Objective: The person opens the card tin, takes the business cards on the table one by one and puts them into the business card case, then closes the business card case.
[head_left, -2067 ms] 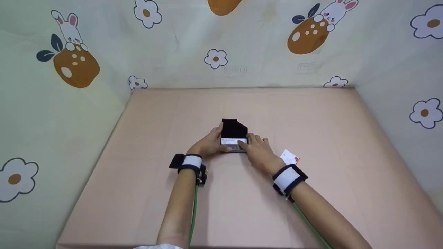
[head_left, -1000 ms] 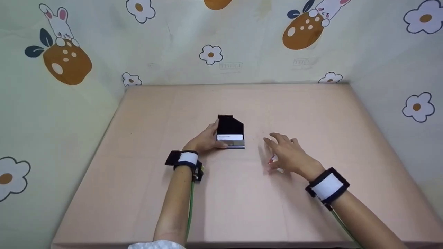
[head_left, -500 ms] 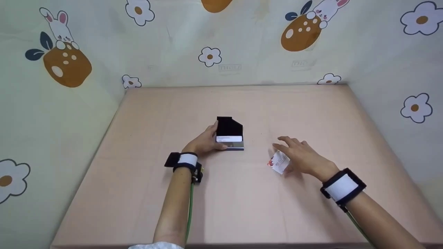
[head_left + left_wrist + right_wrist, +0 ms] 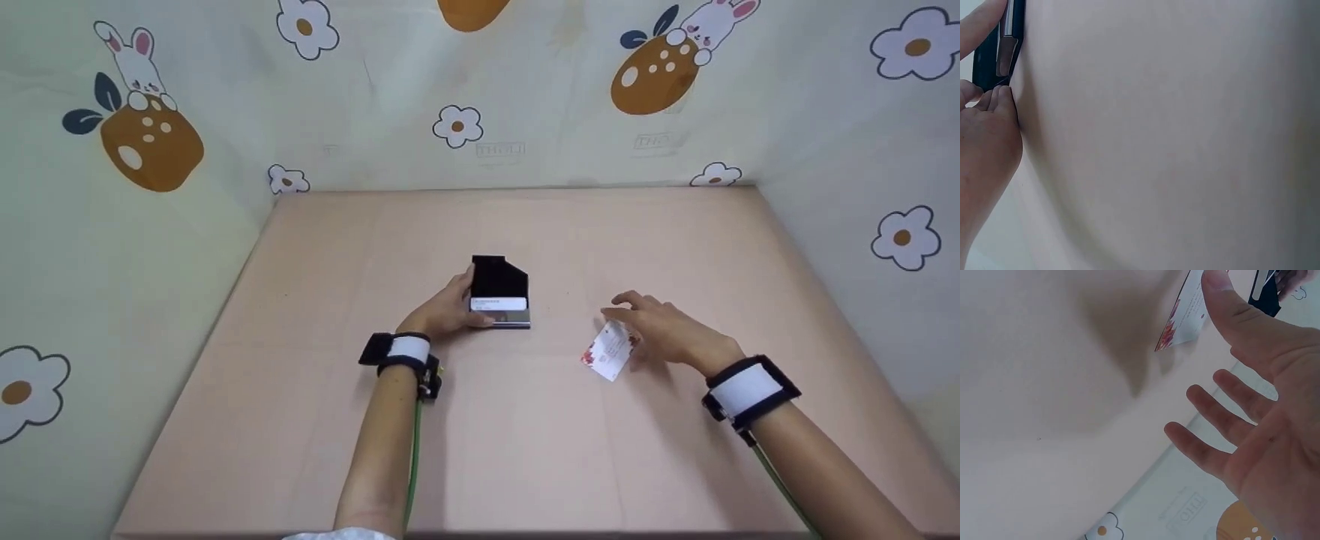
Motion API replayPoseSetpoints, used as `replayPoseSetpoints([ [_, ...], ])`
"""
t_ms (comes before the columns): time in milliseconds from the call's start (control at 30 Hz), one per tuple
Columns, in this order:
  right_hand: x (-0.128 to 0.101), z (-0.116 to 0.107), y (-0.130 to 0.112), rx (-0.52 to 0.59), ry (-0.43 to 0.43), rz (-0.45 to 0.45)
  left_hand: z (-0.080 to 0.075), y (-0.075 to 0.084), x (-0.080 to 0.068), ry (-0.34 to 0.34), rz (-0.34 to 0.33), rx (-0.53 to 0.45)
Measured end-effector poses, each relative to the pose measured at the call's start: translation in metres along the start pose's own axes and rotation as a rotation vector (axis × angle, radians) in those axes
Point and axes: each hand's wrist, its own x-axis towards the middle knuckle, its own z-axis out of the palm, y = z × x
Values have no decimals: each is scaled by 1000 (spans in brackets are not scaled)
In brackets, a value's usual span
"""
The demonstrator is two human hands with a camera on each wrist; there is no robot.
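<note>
White card (image 4: 609, 350) pinched by right hand (image 4: 664, 330), long axis tilted; left hand (image 4: 444, 310) grips black case (image 4: 500, 292).

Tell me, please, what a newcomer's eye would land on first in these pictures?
Mid-table, the left hand grips a black card case, flap up, with a white card showing inside. To its right, the right hand pinches a white card with red print, lifted off the pink table. Cartoon rabbits and flowers cover the walls around.

Left hand (image 4: 448, 307) curled, gripping; right hand (image 4: 667, 330) pinching, other fingers spread.
</note>
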Motion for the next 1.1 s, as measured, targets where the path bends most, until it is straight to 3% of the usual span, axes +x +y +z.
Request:
replayPoseSetpoints([
  [500, 6, 8, 1, 5, -53, -16, 1, 0, -1, -10, -7, -11],
  [867, 10, 10, -3, -91, -6, -12, 1, -1, 0, -7, -34, -6],
  [1100, 10, 10, -1, -7, -43, 24, 1, -1, 1, -7, -33, -4],
])
